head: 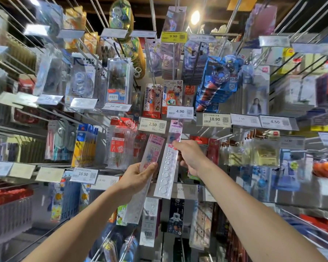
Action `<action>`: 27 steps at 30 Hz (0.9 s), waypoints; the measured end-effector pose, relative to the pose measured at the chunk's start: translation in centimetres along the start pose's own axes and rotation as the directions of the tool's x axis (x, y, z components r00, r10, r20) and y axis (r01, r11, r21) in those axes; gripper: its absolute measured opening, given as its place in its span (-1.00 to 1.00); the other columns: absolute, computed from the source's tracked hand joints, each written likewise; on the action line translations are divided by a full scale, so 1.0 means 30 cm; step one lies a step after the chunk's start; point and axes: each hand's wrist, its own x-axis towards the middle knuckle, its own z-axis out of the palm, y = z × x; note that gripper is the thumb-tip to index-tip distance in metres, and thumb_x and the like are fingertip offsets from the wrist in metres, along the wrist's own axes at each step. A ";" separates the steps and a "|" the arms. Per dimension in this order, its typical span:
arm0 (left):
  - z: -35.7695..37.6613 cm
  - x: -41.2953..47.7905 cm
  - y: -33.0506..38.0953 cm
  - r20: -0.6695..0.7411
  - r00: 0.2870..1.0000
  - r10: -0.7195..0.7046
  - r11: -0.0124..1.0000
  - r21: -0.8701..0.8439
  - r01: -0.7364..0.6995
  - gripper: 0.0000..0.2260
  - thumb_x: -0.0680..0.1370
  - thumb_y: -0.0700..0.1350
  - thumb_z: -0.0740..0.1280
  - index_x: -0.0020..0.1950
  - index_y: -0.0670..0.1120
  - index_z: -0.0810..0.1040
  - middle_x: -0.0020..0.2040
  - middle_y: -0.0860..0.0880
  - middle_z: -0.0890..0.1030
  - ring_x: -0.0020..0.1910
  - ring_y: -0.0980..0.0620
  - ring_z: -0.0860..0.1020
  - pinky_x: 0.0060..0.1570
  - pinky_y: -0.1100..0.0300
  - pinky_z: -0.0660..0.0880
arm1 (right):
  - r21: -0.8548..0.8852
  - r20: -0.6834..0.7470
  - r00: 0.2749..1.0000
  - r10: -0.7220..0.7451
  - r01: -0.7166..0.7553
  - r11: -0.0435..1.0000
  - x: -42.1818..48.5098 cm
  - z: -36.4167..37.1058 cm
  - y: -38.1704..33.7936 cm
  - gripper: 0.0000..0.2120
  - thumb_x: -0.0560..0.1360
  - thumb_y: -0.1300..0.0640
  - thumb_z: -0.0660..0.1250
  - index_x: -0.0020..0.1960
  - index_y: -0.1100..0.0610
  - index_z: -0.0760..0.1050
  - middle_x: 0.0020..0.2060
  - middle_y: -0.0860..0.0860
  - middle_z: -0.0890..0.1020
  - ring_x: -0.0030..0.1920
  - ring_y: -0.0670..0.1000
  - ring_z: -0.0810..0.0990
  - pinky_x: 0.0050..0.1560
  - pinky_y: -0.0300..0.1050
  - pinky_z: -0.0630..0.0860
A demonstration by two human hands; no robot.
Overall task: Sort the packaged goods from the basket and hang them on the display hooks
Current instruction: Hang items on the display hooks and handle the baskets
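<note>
My left hand grips a stack of long clear ruler packs with pink headers, tilted to the right, in front of the display wall. My right hand pinches another long pink ruler pack near its upper part. That pack's pink header reaches up between the 2.50 price tag and the 4.90 price tag. Whether its hole sits on a hook is hidden. The basket is out of view.
Rows of metal hooks carry hanging stationery: Hello Kitty packs, blue toy packs, clear boxes. Price tags line the hook ends. More packs hang below my hands. The left and right edges are blurred.
</note>
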 end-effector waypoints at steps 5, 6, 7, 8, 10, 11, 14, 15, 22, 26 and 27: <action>-0.001 0.011 -0.016 -0.036 0.999 0.005 1.000 -0.009 -0.006 -0.48 0.64 0.13 0.30 0.23 -0.35 0.52 -0.09 -0.18 0.54 -0.21 -0.04 0.52 -0.38 0.29 0.56 | -0.049 -0.059 0.992 0.111 -0.114 0.992 0.017 0.000 -0.008 -0.83 0.63 0.17 0.23 -0.14 0.14 0.40 -0.38 0.04 0.31 -0.45 -0.02 0.24 -0.52 -0.22 0.16; -0.002 0.012 -0.022 -0.044 0.999 0.006 1.000 -0.006 -0.006 -0.47 0.64 0.14 0.30 0.24 -0.36 0.52 -0.06 -0.18 0.55 -0.17 -0.05 0.53 -0.40 0.33 0.55 | -0.071 -0.083 0.986 0.146 -0.152 0.986 0.022 -0.001 -0.007 -0.86 0.63 0.17 0.23 -0.10 0.15 0.42 -0.36 0.03 0.31 -0.44 -0.02 0.24 -0.57 -0.26 0.15; -0.002 0.012 -0.028 -0.049 0.999 0.002 1.000 -0.009 -0.002 -0.47 0.64 0.14 0.30 0.24 -0.36 0.52 -0.03 -0.18 0.56 -0.13 -0.06 0.53 -0.41 0.36 0.54 | -0.085 -0.104 0.977 0.186 -0.195 0.977 0.025 0.001 -0.004 -0.90 0.64 0.15 0.23 0.00 0.18 0.45 -0.31 0.03 0.34 -0.42 -0.02 0.25 -0.62 -0.30 0.15; -0.001 0.009 -0.027 -0.059 0.998 -0.001 1.000 -0.014 0.000 -0.48 0.64 0.14 0.30 0.23 -0.34 0.53 -0.01 -0.18 0.56 -0.12 -0.05 0.53 -0.42 0.37 0.53 | -0.092 -0.123 0.968 0.219 -0.231 0.969 0.030 0.003 0.004 -0.82 0.65 0.13 0.23 0.17 0.22 0.46 -0.26 0.03 0.36 -0.39 -0.02 0.27 -0.63 -0.32 0.17; -0.002 0.014 -0.024 -0.100 0.995 -0.003 1.000 0.003 0.003 -0.53 0.64 0.14 0.30 0.19 -0.29 0.58 -0.01 -0.16 0.58 -0.11 -0.02 0.54 -0.37 0.27 0.55 | -0.064 -0.121 0.950 0.287 -0.296 0.953 0.045 0.005 0.031 -0.61 0.67 0.13 0.19 0.46 0.22 0.32 -0.15 0.02 0.37 -0.34 -0.03 0.29 -0.61 -0.31 0.23; -0.004 0.017 -0.022 -0.116 0.993 -0.009 1.000 0.020 0.012 -0.53 0.64 0.16 0.29 0.18 -0.27 0.58 -0.01 -0.14 0.59 -0.08 -0.03 0.54 -0.32 0.22 0.52 | -0.058 -0.099 0.944 0.314 -0.321 0.945 0.048 0.008 0.045 -0.60 0.67 0.12 0.17 0.48 0.17 0.29 -0.12 0.02 0.38 -0.34 -0.03 0.30 -0.60 -0.30 0.23; -0.005 0.017 -0.013 -0.115 0.993 -0.013 0.999 0.044 0.018 -0.49 0.65 0.17 0.28 0.20 -0.30 0.56 -0.03 -0.15 0.58 -0.09 -0.03 0.53 -0.30 0.25 0.49 | -0.144 0.003 0.931 0.365 -0.360 0.922 0.048 0.004 0.076 -0.71 0.63 0.06 0.25 0.29 0.17 0.44 -0.01 0.07 0.52 -0.45 -0.07 0.37 -0.63 -0.29 0.16; -0.002 0.015 -0.012 -0.102 0.995 -0.020 0.999 0.048 0.025 -0.50 0.65 0.16 0.27 0.18 -0.31 0.56 -0.05 -0.15 0.57 -0.13 -0.02 0.53 -0.33 0.28 0.50 | -0.195 0.044 0.930 0.366 -0.351 0.916 0.049 -0.004 0.082 -0.73 0.60 0.06 0.33 0.22 0.20 0.50 -0.01 0.10 0.59 -0.47 -0.08 0.40 -0.61 -0.28 0.18; -0.007 0.019 -0.008 -0.070 0.997 -0.011 0.999 0.042 0.014 -0.61 0.64 0.19 0.27 0.04 -0.15 0.58 -0.13 -0.08 0.59 -0.14 -0.03 0.54 -0.16 0.13 0.51 | -0.281 0.076 0.902 0.426 -0.391 0.877 0.040 0.000 0.101 -0.85 0.58 0.14 0.43 -0.10 0.18 0.53 -0.49 -0.02 0.54 -0.49 -0.13 0.41 -0.59 -0.33 0.21; -0.009 0.015 -0.016 -0.058 0.998 -0.032 0.999 -0.023 0.031 -0.59 0.63 0.20 0.29 0.04 -0.18 0.56 -0.13 -0.14 0.57 -0.16 -0.06 0.53 -0.15 0.11 0.51 | -0.391 -0.091 0.962 0.257 -0.272 0.879 0.061 0.045 0.129 -0.76 0.56 0.05 0.46 -0.06 0.22 0.52 -0.33 0.04 0.59 -0.38 -0.02 0.58 -0.38 -0.19 0.48; -0.008 0.016 -0.016 -0.061 0.998 -0.035 0.999 -0.022 0.033 -0.59 0.63 0.19 0.29 0.06 -0.18 0.57 -0.09 -0.15 0.58 -0.14 -0.07 0.54 -0.13 0.11 0.50 | -0.509 -0.105 0.969 0.222 -0.244 0.825 0.062 0.044 0.132 -0.75 0.55 0.02 0.44 -0.06 0.21 0.53 -0.23 0.05 0.64 -0.25 0.04 0.66 -0.27 -0.16 0.53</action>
